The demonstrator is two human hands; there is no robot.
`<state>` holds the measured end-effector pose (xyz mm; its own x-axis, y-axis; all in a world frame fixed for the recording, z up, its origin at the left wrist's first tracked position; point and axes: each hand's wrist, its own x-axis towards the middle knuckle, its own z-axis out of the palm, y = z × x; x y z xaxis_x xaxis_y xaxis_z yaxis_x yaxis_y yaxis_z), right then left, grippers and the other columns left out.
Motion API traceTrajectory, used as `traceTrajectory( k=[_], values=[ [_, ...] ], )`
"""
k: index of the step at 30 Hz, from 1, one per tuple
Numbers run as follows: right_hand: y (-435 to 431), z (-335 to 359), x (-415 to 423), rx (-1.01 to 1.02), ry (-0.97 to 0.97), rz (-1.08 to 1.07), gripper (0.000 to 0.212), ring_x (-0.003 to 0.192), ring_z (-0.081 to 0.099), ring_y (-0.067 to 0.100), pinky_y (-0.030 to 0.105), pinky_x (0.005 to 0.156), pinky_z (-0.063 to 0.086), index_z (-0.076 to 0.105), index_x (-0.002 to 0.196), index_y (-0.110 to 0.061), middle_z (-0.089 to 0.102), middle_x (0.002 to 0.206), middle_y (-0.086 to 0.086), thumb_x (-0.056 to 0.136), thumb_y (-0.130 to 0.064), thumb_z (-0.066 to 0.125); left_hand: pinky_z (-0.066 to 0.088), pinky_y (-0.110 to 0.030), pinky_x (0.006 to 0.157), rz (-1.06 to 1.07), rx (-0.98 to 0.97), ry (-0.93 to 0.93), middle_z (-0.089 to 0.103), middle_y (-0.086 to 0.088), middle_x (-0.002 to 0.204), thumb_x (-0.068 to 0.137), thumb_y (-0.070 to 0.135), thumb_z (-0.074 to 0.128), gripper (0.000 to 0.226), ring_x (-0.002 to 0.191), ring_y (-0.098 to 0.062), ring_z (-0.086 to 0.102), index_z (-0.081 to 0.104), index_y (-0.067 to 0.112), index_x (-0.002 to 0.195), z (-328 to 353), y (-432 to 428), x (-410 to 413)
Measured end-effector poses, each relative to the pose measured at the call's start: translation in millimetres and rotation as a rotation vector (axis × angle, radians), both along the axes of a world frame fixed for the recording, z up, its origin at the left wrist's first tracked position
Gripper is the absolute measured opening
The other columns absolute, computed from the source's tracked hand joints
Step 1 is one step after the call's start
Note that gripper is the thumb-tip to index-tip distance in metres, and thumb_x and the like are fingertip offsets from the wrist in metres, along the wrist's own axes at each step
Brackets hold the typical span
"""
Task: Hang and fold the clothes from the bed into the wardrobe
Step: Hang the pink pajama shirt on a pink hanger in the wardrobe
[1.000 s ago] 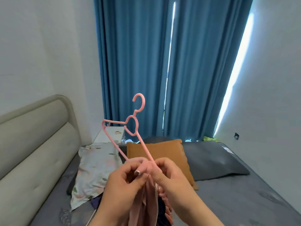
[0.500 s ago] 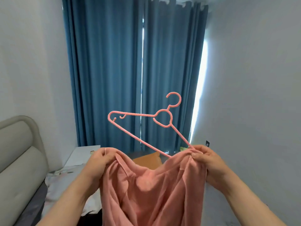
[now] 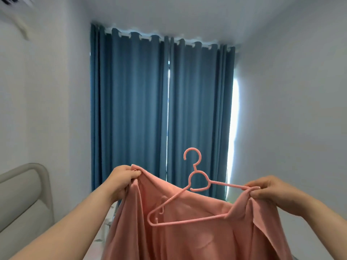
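Note:
A pink garment [image 3: 197, 239] hangs stretched out in front of me, held up in the air. My left hand [image 3: 122, 177] pinches its upper left edge. My right hand [image 3: 270, 188] grips the garment's upper right edge together with one end of a pink plastic hanger [image 3: 187, 207]. The hanger tilts down to the left in front of the cloth, its hook pointing up. The bed's clothes and the wardrobe are out of sight.
Blue curtains [image 3: 161, 113] cover the window straight ahead, with daylight at their right edge. A padded beige headboard [image 3: 24, 201] stands at the lower left. White walls close in on both sides.
My hands have spread further apart and stretched the garment wider. The hanger has swung so its free end now drops down left in front of the cloth. The view has tilted upward.

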<state>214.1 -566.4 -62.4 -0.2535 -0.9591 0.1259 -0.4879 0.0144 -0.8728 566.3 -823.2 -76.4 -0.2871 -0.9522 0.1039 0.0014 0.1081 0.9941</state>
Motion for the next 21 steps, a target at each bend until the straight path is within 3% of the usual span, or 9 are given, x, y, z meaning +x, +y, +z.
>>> traceTrajectory(
  k=[2, 5, 8, 10, 12, 15, 18, 21],
  values=[
    [-4, -1, 2, -0.025, 0.119, -0.047, 0.028, 0.074, 0.062, 0.012, 0.023, 0.070, 0.046, 0.079, 0.089, -0.015, 0.071, 0.079, 0.006, 0.084, 0.005, 0.060, 0.047, -0.033, 0.065, -0.057, -0.033, -0.018, 0.060, -0.017, 0.078, 0.090, 0.002, 0.061, 0.009, 0.069, -0.025, 0.058, 0.064, -0.006, 0.091, 13, 10, -8],
    [-5, -2, 7, -0.123, 0.031, -0.042, 0.030, 0.076, 0.062, 0.013, 0.023, 0.072, 0.047, 0.079, 0.089, -0.012, 0.071, 0.080, 0.008, 0.086, 0.008, 0.057, 0.048, -0.035, 0.066, -0.142, -0.154, -0.052, 0.063, -0.016, 0.080, 0.092, 0.004, 0.058, 0.011, 0.070, -0.025, 0.059, 0.065, -0.004, 0.089, 27, 30, -25],
    [-4, 2, 8, -0.246, -0.185, -0.039, 0.029, 0.072, 0.065, 0.013, 0.018, 0.062, 0.050, 0.077, 0.093, -0.005, 0.070, 0.079, 0.011, 0.088, 0.011, 0.054, 0.044, -0.028, 0.064, -0.092, -0.701, -0.384, 0.062, 0.015, 0.075, 0.093, 0.009, 0.054, 0.013, 0.069, -0.010, 0.052, 0.059, 0.013, 0.081, 28, 46, -40],
    [-6, 5, 7, -0.276, -0.257, -0.043, 0.027, 0.074, 0.067, 0.016, 0.020, 0.062, 0.052, 0.076, 0.097, -0.003, 0.071, 0.083, 0.015, 0.089, 0.010, 0.054, 0.041, -0.032, 0.064, -0.004, -0.954, -0.530, 0.056, 0.017, 0.078, 0.095, 0.023, 0.054, 0.017, 0.073, -0.010, 0.048, 0.045, 0.020, 0.081, 24, 49, -48],
    [-7, 7, 4, -0.286, -0.269, -0.068, 0.025, 0.076, 0.067, 0.018, 0.022, 0.064, 0.054, 0.076, 0.096, -0.003, 0.072, 0.086, 0.017, 0.090, 0.008, 0.055, 0.047, -0.034, 0.070, -0.051, -0.908, -0.560, 0.062, 0.017, 0.086, 0.095, 0.031, 0.052, 0.019, 0.079, -0.005, 0.055, 0.041, 0.023, 0.082, 20, 44, -54],
    [-14, 6, 3, -0.333, -0.226, -0.147, 0.020, 0.078, 0.066, 0.014, 0.020, 0.066, 0.053, 0.078, 0.091, -0.009, 0.074, 0.085, 0.011, 0.089, 0.001, 0.061, 0.048, -0.025, 0.073, -0.113, -0.866, -0.660, 0.065, 0.031, 0.091, 0.095, 0.032, 0.053, 0.015, 0.085, 0.008, 0.059, 0.042, 0.029, 0.085, 18, 39, -61],
    [-26, 5, 1, -0.484, -0.079, -0.364, 0.013, 0.086, 0.066, 0.007, 0.018, 0.079, 0.049, 0.078, 0.089, -0.016, 0.074, 0.090, -0.005, 0.087, -0.008, 0.069, 0.052, -0.032, 0.070, -0.025, -0.887, -0.678, 0.067, 0.019, 0.084, 0.095, 0.031, 0.051, 0.012, 0.075, -0.003, 0.061, 0.045, 0.030, 0.085, 15, 35, -67],
    [-28, 7, -9, -0.641, 0.072, -0.598, 0.013, 0.094, 0.060, 0.010, 0.020, 0.086, 0.041, 0.076, 0.084, -0.018, 0.066, 0.100, -0.006, 0.088, -0.008, 0.068, 0.051, -0.037, 0.066, 0.145, -0.825, -0.620, 0.065, 0.007, 0.075, 0.095, 0.027, 0.051, 0.013, 0.069, -0.015, 0.061, 0.045, 0.027, 0.083, 14, 26, -65]
  ],
)
